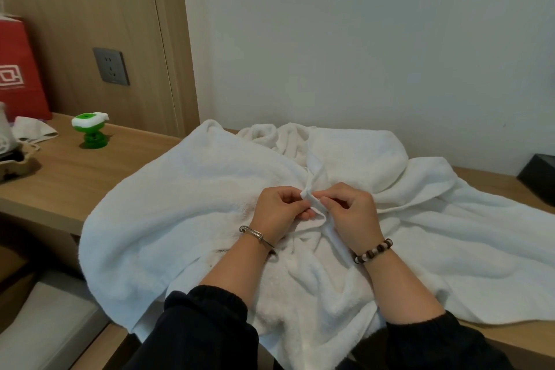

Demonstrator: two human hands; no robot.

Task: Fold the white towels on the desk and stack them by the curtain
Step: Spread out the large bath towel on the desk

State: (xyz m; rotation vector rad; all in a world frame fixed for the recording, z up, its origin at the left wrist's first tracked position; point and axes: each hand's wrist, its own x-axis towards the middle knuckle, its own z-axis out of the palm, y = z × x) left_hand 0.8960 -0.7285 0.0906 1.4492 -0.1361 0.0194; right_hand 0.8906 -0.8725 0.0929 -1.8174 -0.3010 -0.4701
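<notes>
A heap of white towels (192,198) covers the middle of the wooden desk (78,171), rumpled and unfolded, with one part hanging over the front edge. My left hand (279,210) and my right hand (351,213) are close together above the heap's centre. Both pinch the hem of one white towel (313,189), which rises in a narrow ridge between the fingertips. The towels under my wrists are hidden. No curtain is in view.
A green and white plastic gadget (90,129) stands on the desk at the left, near a red paper bag (21,69), a crumpled cloth (33,129) and a cardboard tray (18,165). A black box (540,177) sits at the right edge. A wall socket (111,66) is behind.
</notes>
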